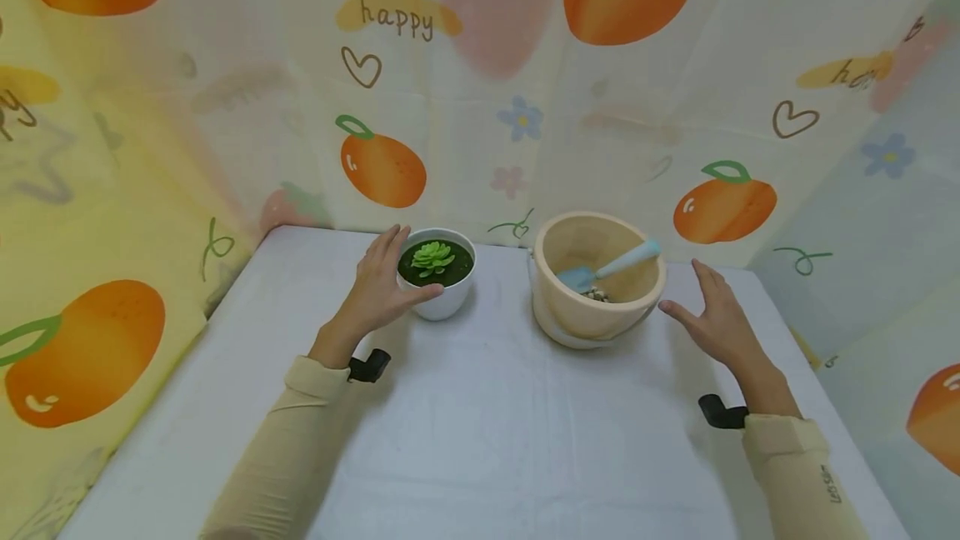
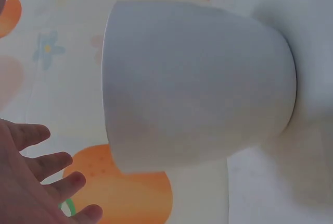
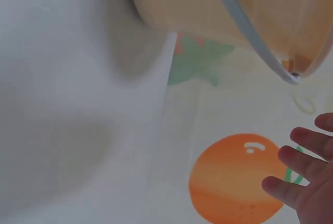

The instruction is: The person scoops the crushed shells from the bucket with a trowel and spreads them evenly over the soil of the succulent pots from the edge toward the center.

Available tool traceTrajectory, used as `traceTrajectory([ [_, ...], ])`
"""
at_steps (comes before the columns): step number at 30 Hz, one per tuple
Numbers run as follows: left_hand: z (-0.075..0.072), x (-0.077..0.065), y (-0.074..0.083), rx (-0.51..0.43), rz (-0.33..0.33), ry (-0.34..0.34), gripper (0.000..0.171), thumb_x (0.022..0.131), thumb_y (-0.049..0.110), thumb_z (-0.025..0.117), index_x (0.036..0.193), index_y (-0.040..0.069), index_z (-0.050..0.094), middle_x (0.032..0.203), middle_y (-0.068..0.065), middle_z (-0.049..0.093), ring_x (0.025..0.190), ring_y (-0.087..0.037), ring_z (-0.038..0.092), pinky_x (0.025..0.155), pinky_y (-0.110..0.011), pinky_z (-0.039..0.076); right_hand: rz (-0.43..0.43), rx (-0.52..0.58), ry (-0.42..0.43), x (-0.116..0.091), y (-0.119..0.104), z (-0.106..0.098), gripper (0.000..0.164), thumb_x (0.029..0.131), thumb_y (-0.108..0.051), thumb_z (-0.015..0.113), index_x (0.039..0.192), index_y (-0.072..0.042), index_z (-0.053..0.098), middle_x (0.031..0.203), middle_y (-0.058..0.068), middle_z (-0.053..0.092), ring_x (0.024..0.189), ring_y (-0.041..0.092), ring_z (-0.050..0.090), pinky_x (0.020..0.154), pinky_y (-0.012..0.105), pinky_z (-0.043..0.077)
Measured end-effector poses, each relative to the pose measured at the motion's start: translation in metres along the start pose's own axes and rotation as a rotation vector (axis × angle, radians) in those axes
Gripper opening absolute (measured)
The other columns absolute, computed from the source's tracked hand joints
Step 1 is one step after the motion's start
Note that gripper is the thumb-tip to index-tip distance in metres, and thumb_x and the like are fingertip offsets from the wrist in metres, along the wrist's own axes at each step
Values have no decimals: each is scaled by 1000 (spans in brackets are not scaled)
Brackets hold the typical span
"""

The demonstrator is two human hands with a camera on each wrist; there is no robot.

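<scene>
A green succulent (image 1: 432,258) grows in dark soil in a small white pot (image 1: 442,304) at the back of the table. My left hand (image 1: 375,283) is at the pot's left side, fingers extended and thumb spread in front. In the left wrist view, a gap shows between those fingers and the pot's wall (image 2: 197,83). To the right stands a beige bucket (image 1: 577,319) with a light blue trowel (image 1: 630,259) leaning inside over some pebbles (image 1: 596,296). Beside the bucket's right rim my right hand (image 1: 716,319) is spread, holding nothing. The bucket's pale handle (image 3: 242,21) hangs down its side.
A white cloth covers the table (image 1: 480,432). Right behind the pot and bucket rises a printed curtain (image 1: 465,140) with oranges and hearts, and it continues along both sides. A dark wrist-worn device (image 1: 370,366) sits on each wrist.
</scene>
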State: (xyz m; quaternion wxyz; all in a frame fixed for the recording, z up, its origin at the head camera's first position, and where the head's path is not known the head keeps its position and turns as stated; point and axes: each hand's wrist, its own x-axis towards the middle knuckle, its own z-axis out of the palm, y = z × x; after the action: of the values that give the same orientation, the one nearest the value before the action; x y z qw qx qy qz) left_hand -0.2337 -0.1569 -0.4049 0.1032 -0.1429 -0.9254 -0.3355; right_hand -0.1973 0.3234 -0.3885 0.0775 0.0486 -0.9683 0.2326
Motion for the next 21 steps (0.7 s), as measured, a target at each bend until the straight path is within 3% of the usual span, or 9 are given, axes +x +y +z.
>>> traceTrajectory([
  [14,19,9,23,-88,64,24,104,74,52,77,154,10,26,159,-16,24,146,-37,21,115,-65,17,6,111,18,21,-8,-11,89,94,-51,56,153,2,17,154,31,24,140,53,23,109,71,22],
  [17,25,12,29,-100,67,12,109,73,66,72,154,11,26,160,-16,23,146,-37,22,115,-63,21,-2,137,22,24,-10,-9,86,95,-49,56,153,3,19,154,32,26,140,53,24,109,71,22],
  [21,33,15,38,-106,66,-7,126,62,94,48,154,12,26,160,-15,23,147,-37,22,114,-64,23,-16,162,24,29,-11,-7,84,95,-46,57,152,4,22,153,32,27,139,53,26,108,71,24],
])
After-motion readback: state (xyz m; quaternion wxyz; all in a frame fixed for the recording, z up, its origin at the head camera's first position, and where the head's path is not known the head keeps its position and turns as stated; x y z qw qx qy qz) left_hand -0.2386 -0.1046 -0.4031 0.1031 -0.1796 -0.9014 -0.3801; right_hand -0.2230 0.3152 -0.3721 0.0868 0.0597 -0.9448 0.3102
